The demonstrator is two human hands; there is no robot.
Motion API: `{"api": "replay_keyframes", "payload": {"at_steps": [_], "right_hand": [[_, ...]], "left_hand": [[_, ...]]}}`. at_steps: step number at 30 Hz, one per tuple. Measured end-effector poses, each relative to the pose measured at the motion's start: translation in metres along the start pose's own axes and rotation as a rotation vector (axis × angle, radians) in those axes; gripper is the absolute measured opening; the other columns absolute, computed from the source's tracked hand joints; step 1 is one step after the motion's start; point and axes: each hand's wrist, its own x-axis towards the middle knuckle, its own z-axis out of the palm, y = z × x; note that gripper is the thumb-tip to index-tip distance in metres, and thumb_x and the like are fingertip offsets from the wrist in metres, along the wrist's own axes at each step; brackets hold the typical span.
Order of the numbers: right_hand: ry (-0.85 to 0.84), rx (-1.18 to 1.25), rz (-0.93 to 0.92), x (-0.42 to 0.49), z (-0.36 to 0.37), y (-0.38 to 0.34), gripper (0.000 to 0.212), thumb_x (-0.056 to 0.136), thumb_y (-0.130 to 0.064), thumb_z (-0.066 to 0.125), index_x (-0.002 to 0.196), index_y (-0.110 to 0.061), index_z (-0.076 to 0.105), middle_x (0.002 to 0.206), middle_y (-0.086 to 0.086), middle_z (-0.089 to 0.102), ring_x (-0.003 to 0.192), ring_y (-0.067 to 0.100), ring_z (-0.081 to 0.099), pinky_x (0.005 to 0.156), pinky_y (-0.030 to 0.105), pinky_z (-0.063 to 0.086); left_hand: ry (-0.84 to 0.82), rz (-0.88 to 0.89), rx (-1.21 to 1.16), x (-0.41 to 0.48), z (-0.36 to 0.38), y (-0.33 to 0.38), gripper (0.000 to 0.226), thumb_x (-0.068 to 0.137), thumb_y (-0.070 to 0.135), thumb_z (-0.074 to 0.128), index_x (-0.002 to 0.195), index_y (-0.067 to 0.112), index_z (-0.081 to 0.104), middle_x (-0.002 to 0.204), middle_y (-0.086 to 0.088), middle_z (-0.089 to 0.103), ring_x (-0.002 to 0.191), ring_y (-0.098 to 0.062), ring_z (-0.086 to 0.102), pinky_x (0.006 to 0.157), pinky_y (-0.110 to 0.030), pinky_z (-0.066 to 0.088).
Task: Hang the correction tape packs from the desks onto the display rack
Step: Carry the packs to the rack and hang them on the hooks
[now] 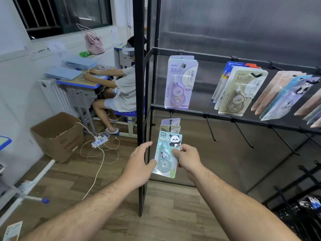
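Two arms reach forward: right hand (188, 158) pinches the panda pack (165, 153), left hand (139, 159) relaxed, thumb touching it.

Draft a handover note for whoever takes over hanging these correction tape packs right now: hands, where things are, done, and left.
Right hand: pinches the light-blue panda-print correction tape pack at its right edge.
Left hand: fingers relaxed, thumb against the pack's lower left edge.
Pack is at the leftmost lower black hook, in front of two hung packs; whether it is threaded yet, cannot tell.
Done: upper rail carries lilac packs, beige packs and more to the right.
Left: seat this pack; neighbouring lower hooks are bare.
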Motion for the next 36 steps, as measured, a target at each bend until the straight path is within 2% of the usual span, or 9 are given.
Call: {"api": "replay_keyframes", "payload": {"at_steps": [7,11,15,18,22,25,30,32,36], "right_hand": [[0.098,-0.096,0.018,0.017,0.008,0.001,0.026,0.075,-0.023,0.068,0.064,-0.021,0.045,0.063,0.002,0.058,0.059,0.024,0.054,0.059,0.039,0.051],[0.128,-0.171,0.036,0.026,0.011,-0.004,0.025,0.076,-0.031,0.069,0.069,-0.02,0.047,0.07,0.005,0.066,0.068,0.032,0.067,0.072,0.052,0.062],[0.157,-0.268,0.052,0.031,0.01,-0.015,0.029,0.083,-0.035,0.067,0.069,-0.018,0.048,0.072,0.006,0.068,0.075,0.035,0.073,0.075,0.045,0.061],[0.161,-0.345,0.063,0.028,0.005,-0.018,0.03,0.087,-0.032,0.061,0.064,-0.017,0.048,0.062,0.003,0.062,0.059,0.032,0.069,0.071,0.042,0.061],[0.12,-0.319,0.07,0.015,0.001,-0.007,0.038,0.085,-0.038,0.065,0.059,-0.019,0.044,0.052,-0.002,0.055,0.047,0.027,0.057,0.071,0.045,0.061],[0.058,-0.291,0.045,0.002,-0.004,0.002,0.035,0.077,-0.044,0.066,0.059,-0.019,0.047,0.052,-0.004,0.058,0.056,0.025,0.058,0.073,0.044,0.061],[-0.155,-0.495,-0.169,-0.023,-0.003,0.01,0.011,0.087,-0.037,0.071,0.09,-0.026,0.073,0.093,-0.012,0.073,0.094,0.016,0.067,0.086,0.029,0.052],[-0.263,-0.623,-0.295,-0.035,0.002,0.012,0.027,0.09,-0.035,0.069,0.116,-0.028,0.073,0.12,-0.009,0.071,0.114,0.016,0.063,0.097,0.029,0.049],[-0.469,-0.785,-0.499,-0.048,0.031,0.019,0.049,0.094,-0.035,0.064,0.142,-0.028,0.059,0.145,-0.005,0.058,0.138,0.021,0.047,0.112,0.031,0.039]], "left_hand": [[-0.001,-0.038,0.004,-0.004,-0.01,-0.011,0.06,0.092,0.019,0.061,0.145,0.04,0.042,0.148,0.019,0.044,0.14,-0.008,0.039,0.116,-0.039,0.037],[-0.011,-0.042,0.014,-0.003,-0.014,-0.012,0.059,0.092,0.023,0.06,0.144,0.044,0.042,0.143,0.022,0.044,0.135,-0.014,0.047,0.107,-0.044,0.045],[-0.024,-0.051,0.044,0.0,-0.012,-0.011,0.057,0.095,0.022,0.06,0.144,0.044,0.042,0.139,0.021,0.044,0.134,-0.022,0.05,0.106,-0.039,0.043],[-0.034,-0.06,0.058,0.004,-0.007,-0.01,0.055,0.096,0.02,0.061,0.143,0.042,0.043,0.136,0.019,0.044,0.134,-0.032,0.049,0.109,-0.039,0.042],[-0.05,-0.036,0.069,0.007,0.003,-0.011,0.058,0.093,0.021,0.062,0.146,0.039,0.044,0.151,0.016,0.044,0.145,-0.011,0.037,0.114,-0.04,0.039],[-0.082,-0.023,0.131,0.007,0.01,-0.008,0.062,0.093,0.022,0.062,0.149,0.037,0.041,0.155,0.013,0.04,0.146,-0.01,0.033,0.119,-0.033,0.031],[-0.082,0.02,0.383,-0.007,0.017,-0.004,0.067,0.095,0.029,0.059,0.157,0.031,0.033,0.163,0.006,0.032,0.151,-0.014,0.022,0.124,-0.026,0.016],[-0.067,-0.015,0.483,-0.019,0.013,-0.008,0.069,0.096,0.034,0.058,0.159,0.034,0.028,0.167,0.005,0.025,0.154,-0.017,0.016,0.126,-0.033,0.014],[-0.023,-0.144,0.574,-0.054,-0.007,-0.023,0.071,0.098,0.038,0.054,0.16,0.039,0.02,0.17,0.01,0.016,0.157,-0.017,0.006,0.128,-0.044,0.009]]}}
